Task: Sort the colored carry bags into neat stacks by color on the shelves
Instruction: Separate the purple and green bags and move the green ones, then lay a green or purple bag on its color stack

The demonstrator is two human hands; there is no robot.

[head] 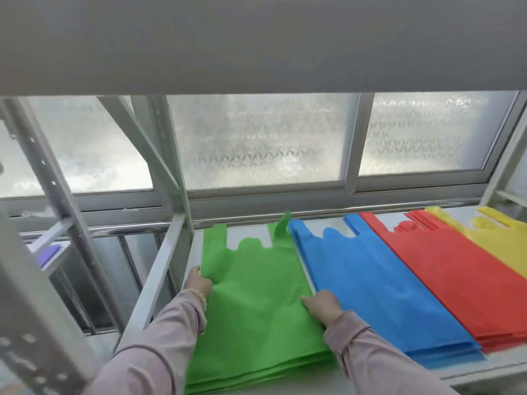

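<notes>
A stack of green carry bags [253, 306] lies flat at the left end of the grey metal shelf [484, 376]. My left hand [197, 282] grips the stack's left edge and my right hand [322, 306] holds its right edge. To the right, side by side, lie a blue stack [379, 292], a red stack [445, 269] and a yellow stack [502, 240], all with handles pointing to the back. One green handle [283, 225] curls upward at the back.
An upper shelf board [256, 41] hangs low over the work space. Metal uprights and a diagonal brace [148, 149] stand at the left. Frosted window panes [262, 138] close off the back. A purple item [50, 253] sits on a lower ledge far left.
</notes>
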